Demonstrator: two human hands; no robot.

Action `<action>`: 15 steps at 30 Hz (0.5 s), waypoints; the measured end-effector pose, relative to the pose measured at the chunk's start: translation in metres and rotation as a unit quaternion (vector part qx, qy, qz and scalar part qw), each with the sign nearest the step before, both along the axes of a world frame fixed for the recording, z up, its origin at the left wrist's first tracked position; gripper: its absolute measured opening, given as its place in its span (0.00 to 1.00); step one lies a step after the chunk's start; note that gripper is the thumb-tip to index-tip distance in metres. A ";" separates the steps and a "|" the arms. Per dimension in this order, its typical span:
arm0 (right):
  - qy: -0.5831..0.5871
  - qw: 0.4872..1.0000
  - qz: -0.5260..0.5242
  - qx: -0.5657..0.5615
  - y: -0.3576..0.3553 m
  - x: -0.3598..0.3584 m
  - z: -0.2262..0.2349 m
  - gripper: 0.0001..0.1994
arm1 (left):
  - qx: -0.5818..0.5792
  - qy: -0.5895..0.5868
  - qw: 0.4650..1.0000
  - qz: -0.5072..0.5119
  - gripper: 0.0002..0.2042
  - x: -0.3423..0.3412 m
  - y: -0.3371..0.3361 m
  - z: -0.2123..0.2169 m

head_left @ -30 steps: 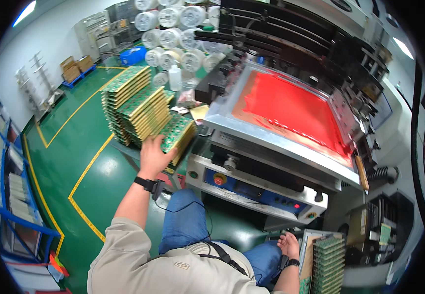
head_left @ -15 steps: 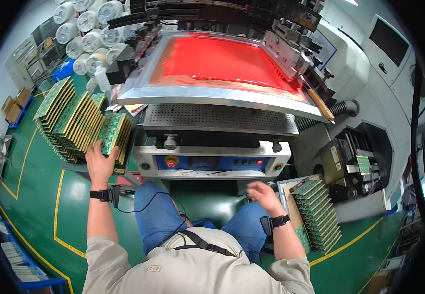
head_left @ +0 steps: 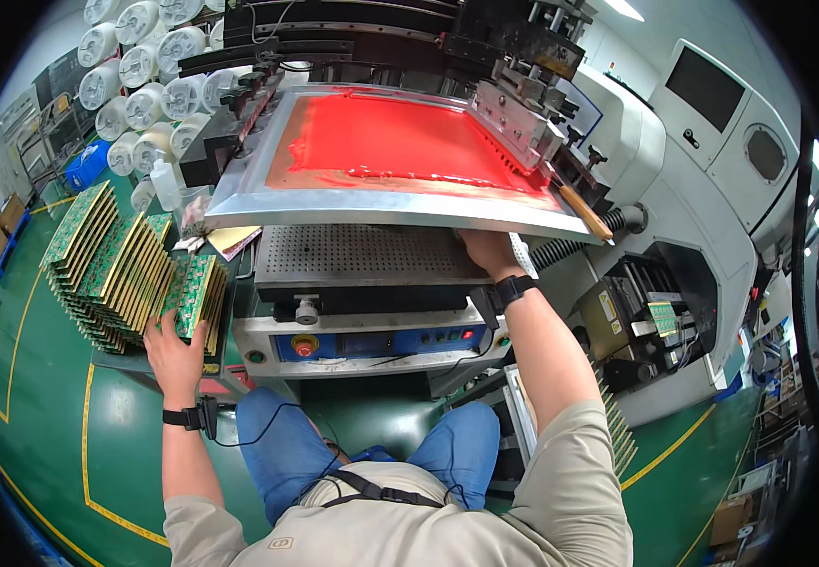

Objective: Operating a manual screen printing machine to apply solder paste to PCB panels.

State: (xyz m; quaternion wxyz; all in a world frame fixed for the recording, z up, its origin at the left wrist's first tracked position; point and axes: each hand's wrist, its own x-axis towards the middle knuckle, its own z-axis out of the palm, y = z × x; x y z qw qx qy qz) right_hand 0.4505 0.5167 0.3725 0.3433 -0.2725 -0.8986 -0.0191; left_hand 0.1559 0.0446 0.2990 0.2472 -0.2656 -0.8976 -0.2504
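I sit at a screen-printing machine. My left hand (head_left: 175,345) grips the lower edge of a green circuit board (head_left: 192,295), the nearest one in a row of upright green boards (head_left: 107,260) on a stand to my left. My right hand (head_left: 487,250) reaches forward onto the right rear part of the perforated metal bed (head_left: 362,250). It is partly tucked under the raised screen frame (head_left: 353,203), which is covered in red ink (head_left: 381,142). A small white thing lies just beside that hand. Whether the fingers hold anything is hidden.
A blue control panel with a red button (head_left: 301,345) faces my knees. A wooden-handled squeegee (head_left: 584,213) sticks out at the frame's right. White jars (head_left: 136,66) are stacked at the back left. More boards stand in a rack (head_left: 617,435) by my right elbow. The floor is green with yellow lines.
My right hand has gone from low beside the right rack up onto the perforated bed under the screen. My left hand stays on the boards at the left.
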 end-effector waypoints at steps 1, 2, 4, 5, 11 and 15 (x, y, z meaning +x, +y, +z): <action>-0.011 1.000 0.021 -0.003 0.004 -0.005 0.000 0.20 | 0.000 -0.001 1.000 0.003 0.26 0.001 -0.001 0.001; -0.012 1.000 0.024 -0.001 0.007 -0.007 -0.001 0.20 | -0.001 -0.002 1.000 0.006 0.26 0.001 -0.001 0.001; -0.021 1.000 0.005 -0.012 0.010 -0.009 -0.004 0.20 | -0.001 -0.002 1.000 0.008 0.26 0.002 0.000 0.003; -0.026 0.999 -0.005 -0.019 0.010 -0.010 -0.004 0.19 | -0.003 -0.002 1.000 0.007 0.26 0.003 0.000 0.005; 0.035 0.995 -0.003 -0.091 0.017 -0.014 -0.011 0.18 | -0.004 -0.008 1.000 0.012 0.26 0.003 0.001 0.007; 0.013 0.997 0.008 -0.082 0.013 -0.004 -0.009 0.18 | -0.010 -0.010 1.000 0.013 0.27 0.003 0.003 0.008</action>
